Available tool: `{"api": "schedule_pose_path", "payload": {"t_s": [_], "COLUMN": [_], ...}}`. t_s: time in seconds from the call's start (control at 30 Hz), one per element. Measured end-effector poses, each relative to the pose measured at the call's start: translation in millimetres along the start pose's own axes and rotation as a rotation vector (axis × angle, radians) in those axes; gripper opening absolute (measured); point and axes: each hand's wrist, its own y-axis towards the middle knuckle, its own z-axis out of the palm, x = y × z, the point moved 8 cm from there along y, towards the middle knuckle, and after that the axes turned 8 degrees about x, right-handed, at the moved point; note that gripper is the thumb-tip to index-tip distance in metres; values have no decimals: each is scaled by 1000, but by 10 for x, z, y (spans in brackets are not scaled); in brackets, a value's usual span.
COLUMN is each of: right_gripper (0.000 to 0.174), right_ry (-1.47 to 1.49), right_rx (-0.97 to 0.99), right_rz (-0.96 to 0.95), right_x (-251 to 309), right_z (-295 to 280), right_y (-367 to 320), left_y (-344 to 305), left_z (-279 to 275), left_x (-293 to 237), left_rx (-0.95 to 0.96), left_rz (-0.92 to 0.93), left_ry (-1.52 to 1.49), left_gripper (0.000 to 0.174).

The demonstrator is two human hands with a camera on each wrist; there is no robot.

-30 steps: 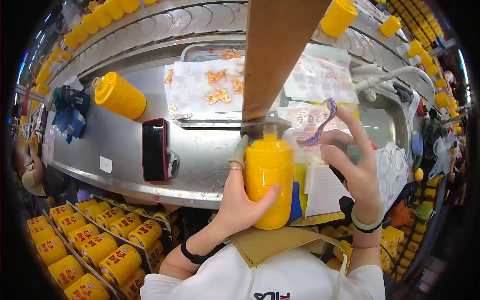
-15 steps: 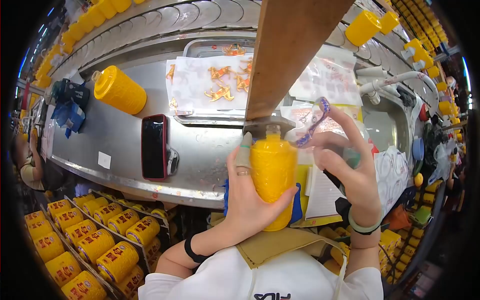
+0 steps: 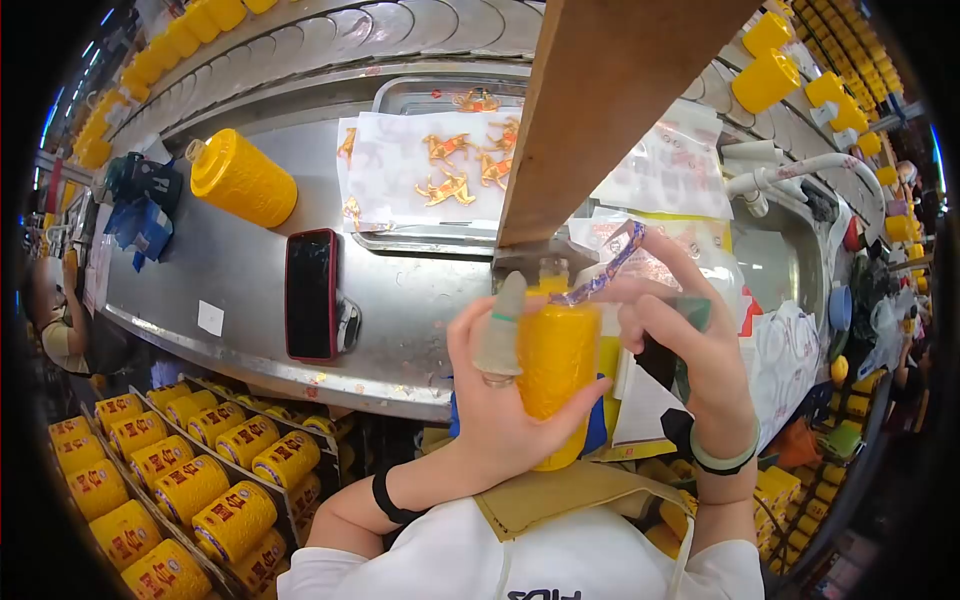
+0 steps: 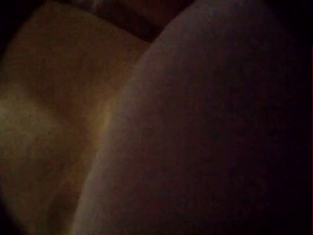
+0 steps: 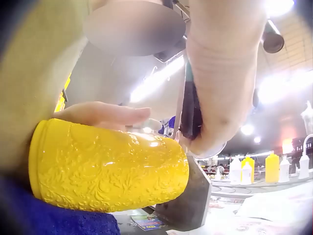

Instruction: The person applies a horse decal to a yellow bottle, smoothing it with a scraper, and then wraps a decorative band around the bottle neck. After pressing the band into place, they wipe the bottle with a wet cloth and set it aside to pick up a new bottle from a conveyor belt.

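Yellow bottle (image 3: pixel 560 350) lies near, left of sink (image 3: pixel 780 255), long axis near–far, neck pointing far.
L hand (image 3: pixel 492 420) clamped round bottle's left side, thumb across near end; R hand (image 3: pixel 700 350) bent over from right, fingers crooked, gripping patterned ribbon (image 3: pixel 607 274) by neck.

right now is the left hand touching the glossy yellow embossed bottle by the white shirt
Touching. The head view shows the left hand gripping the yellow bottle, its thumb across the bottle's lower front.
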Motion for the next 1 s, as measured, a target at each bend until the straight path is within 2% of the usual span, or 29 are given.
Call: {"api": "schedule_pose_path", "payload": {"t_s": [0.07, 0.13, 0.17, 0.23, 0.43, 0.53, 0.67, 0.73, 0.83, 0.93, 1.0], "right_gripper": [67, 66, 65, 65, 67, 68, 67, 67, 67, 62, 46], "right_ry": [-1, -1, -35, -68, -125, -212, -200, -198, -315, -444, -449], "right_rx": [4, 9, 8, 6, 52, 57, 40, 21, 22, -13, -116], "right_rz": [4, 7, -8, -21, -23, -87, -96, -91, -87, -176, -284], "right_x": [13, 5, 16, 20, -35, -32, -23, -16, -12, -3, 8], "right_z": [30, 50, 54, 50, 73, 97, 140, 135, 137, 145, 88], "right_y": [-9, -3, 8, 12, -36, -36, -34, -46, -57, -41, -35], "left_y": [40, 97, 79, 10, 33, 23, 39, 21, 13, 16, -3], "left_z": [-19, 4, 30, 20, -92, 8, 6, -27, -49, 21, 41], "left_x": [-22, -116, -94, 75, -46, -4, -15, -11, -29, 5, 31], "left_rx": [-6, 120, 118, 9, -82, -7, 14, -67, -74, 32, 33], "left_rz": [24, 37, 36, -86, -60, -1, -32, -35, -21, -23, -32], "left_ry": [-67, 185, 185, -30, 61, -9, 10, -14, 7, -27, -38], "left_gripper": [109, 97, 97, 72, 74, 75, 77, 77, 76, 74, 74]}}
